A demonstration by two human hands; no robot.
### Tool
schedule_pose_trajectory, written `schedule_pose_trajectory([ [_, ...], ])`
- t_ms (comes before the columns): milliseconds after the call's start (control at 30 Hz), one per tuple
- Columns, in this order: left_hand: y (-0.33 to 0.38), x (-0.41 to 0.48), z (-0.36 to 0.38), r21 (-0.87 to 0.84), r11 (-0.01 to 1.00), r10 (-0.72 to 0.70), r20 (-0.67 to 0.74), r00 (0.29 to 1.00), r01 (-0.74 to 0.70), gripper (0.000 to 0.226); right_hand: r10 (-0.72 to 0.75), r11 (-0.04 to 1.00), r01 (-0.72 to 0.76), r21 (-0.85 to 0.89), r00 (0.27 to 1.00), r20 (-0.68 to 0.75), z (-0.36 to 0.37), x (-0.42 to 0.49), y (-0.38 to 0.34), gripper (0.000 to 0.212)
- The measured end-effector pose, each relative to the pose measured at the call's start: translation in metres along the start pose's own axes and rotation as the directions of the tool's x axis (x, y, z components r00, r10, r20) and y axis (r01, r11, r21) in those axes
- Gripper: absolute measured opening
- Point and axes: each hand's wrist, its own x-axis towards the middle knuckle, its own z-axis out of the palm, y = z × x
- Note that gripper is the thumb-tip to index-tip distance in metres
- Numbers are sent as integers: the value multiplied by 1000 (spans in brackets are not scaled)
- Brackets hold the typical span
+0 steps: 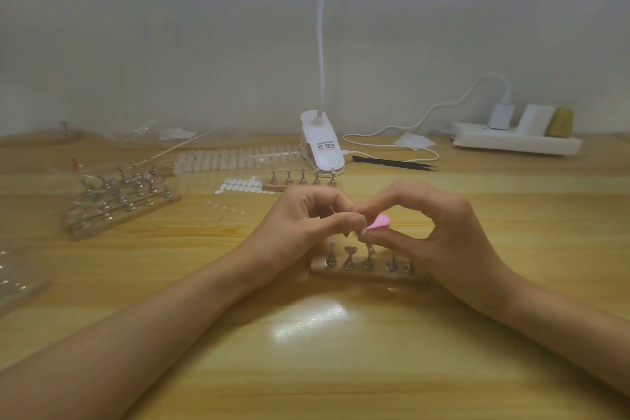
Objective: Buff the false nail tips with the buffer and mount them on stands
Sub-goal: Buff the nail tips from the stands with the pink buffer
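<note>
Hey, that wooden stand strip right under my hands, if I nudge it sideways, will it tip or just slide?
Probably slides: the wooden stand strip is long, low and flat on the glossy table. Its metal pegs lean at different angles, so they may be loose and topple.

One wide-angle camera, worn on the head, looks forward and down over the glossy yellow wooden table (341,368), facing the pale plain wall (204,44) at the far edge. The left hand (303,215) and right hand (443,225) sit close beneath it, mid-frame.
</note>
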Motion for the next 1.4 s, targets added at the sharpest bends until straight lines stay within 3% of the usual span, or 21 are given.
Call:
schedule_pose_trajectory([
  [167,1,-1,2,10,999,31,-26,999,-30,22,-26,999,23,-40,998,-64,3,1,-2,16],
  [267,4,-2,-2,95,995,36,-52,998,-31,29,58,997,-54,50,994,-94,2,0,0,16],
  [400,5,-9,-15,283,959,-31,136,990,-9,49,182,976,-168,140,979,-93,-7,-3,6,15],
  [500,1,-13,-14,305,952,-40,201,979,-23,46,236,951,-214,223,969,-74,-8,-3,8,12],
  [700,1,-13,-11,277,960,-26,190,981,-28,36,288,906,-268,329,958,-12,-7,-3,7,13],
  [1167,-4,-13,-1,278,960,-24,15,1000,19,36,175,980,-182,86,981,83,-2,-4,5,10],
  [1400,-5,-15,2,276,961,14,-16,1000,-9,38,259,942,-278,186,958,119,4,-1,0,15],
])
